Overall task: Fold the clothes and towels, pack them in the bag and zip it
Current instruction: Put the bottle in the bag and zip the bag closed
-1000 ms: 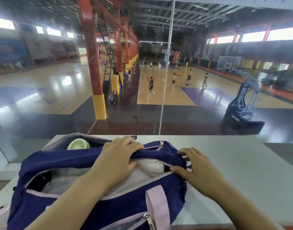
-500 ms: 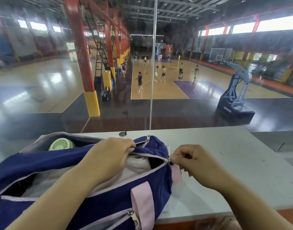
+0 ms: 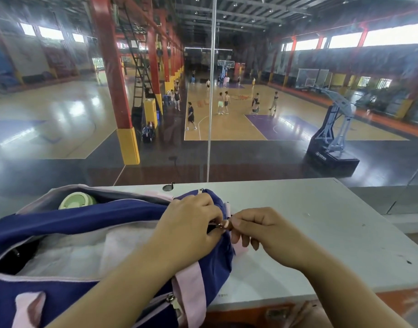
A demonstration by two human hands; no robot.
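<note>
fingers [image 3: 236, 221] of the right hand [image 3: 264, 230] are curled in tight, thumb and forefinger pinching the small metal zip pull [image 3: 219, 225]. the left hand [image 3: 189, 223] sits right beside it, fingers bent over the near end of the bag [image 3: 84, 218] and gripping the blue cloth.

the grey table [image 3: 321, 221] carries everything. the bag lies across its left part, long axis running left to right, its right end under both hands. the main opening gapes along that axis, and pale folded cloth [image 3: 84, 252] shows inside, so packing looks done and zipping is the step in hand. a pink strap [image 3: 191, 287] crosses the near side. a green lid [image 3: 74, 201] sits in the far pocket.

the pull is at the extreme right end of the zip, so all its travel lies leftward from the fingers, along the bag's length. the right hand has it; the left is nearer the open run and probably has to give way or hold the end taut.
</note>
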